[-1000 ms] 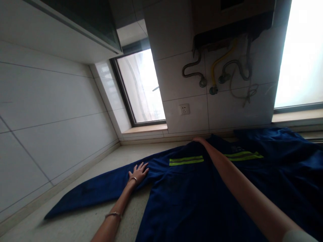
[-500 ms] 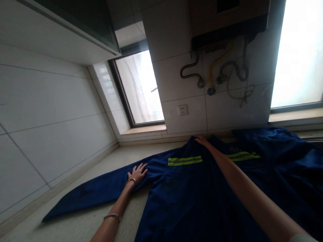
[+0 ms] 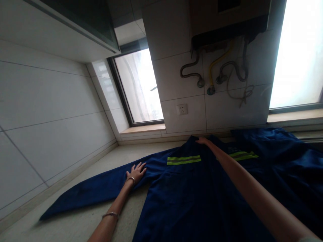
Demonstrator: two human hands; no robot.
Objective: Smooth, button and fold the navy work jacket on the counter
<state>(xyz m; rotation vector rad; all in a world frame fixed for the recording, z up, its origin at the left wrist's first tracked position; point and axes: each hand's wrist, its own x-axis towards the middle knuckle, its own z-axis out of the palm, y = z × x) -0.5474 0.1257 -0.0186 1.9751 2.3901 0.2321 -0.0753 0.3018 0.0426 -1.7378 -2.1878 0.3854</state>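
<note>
Left hand [image 3: 135,172] flat, fingers spread, on jacket [image 3: 191,195] sleeve; right hand [image 3: 203,140] at collar edge, grip unclear.

Bare forearms, thin bracelets on the left arm [image 3: 111,214], pale right sleeve edge.

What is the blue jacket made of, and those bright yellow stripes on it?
The blue jacket looks like woven work cloth, matte: it lies flat with soft creases. The yellow stripes seem to be reflective tape, with a grey band down the middle. The left hand lies flat on the sleeve.
</note>
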